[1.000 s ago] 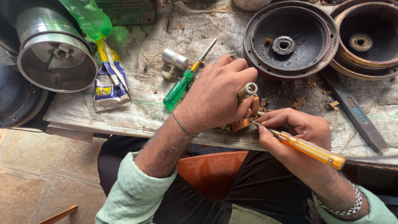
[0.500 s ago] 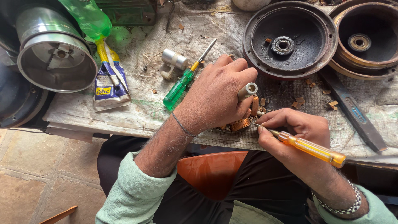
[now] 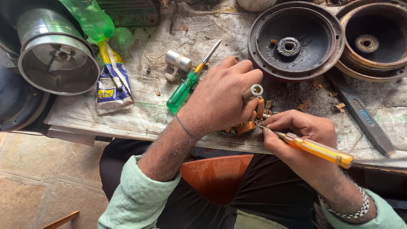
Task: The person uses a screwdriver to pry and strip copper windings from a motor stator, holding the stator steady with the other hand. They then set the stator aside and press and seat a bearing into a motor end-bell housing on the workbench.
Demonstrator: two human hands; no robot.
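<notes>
Right now my left hand (image 3: 224, 99) is curled down over a small copper-wound coil part (image 3: 246, 126), its fingers (image 3: 250, 76) closed around it so that a pale metal shaft end (image 3: 255, 90) pokes up between them. My right hand (image 3: 296, 131) is just beside it, fingers (image 3: 275, 125) pinched shut on an orange-handled screwdriver (image 3: 318, 149), whose tip reaches the copper windings at the lower edge of the left hand. The coil part sits at the near edge of the surface (image 3: 140, 114), almost wholly under my left palm.

Moving outward, a green-handled screwdriver (image 3: 183, 90) lies just left of the left hand, with a small silver cylinder (image 3: 178, 60) near its shaft. Further left are a squeezed tube in a printed wrapper (image 3: 111, 87) and a green plastic bag (image 3: 87, 17) above it, then a large shiny metal housing (image 3: 57, 55). Up to the right lies a dark round cover with a bearing at its centre (image 3: 296, 40), and beside it a rusty round shell (image 3: 373, 40), cut off by the frame. A flat dark file (image 3: 360, 114) lies on the right. The surface is covered in worn, stained sacking with brown scraps strewn about. Below it I see tiled floor (image 3: 25, 178) and an orange seat (image 3: 216, 176).

How much of the coil lies beneath the left hand I cannot tell; the screwdriver's tip is too small to make out.
</notes>
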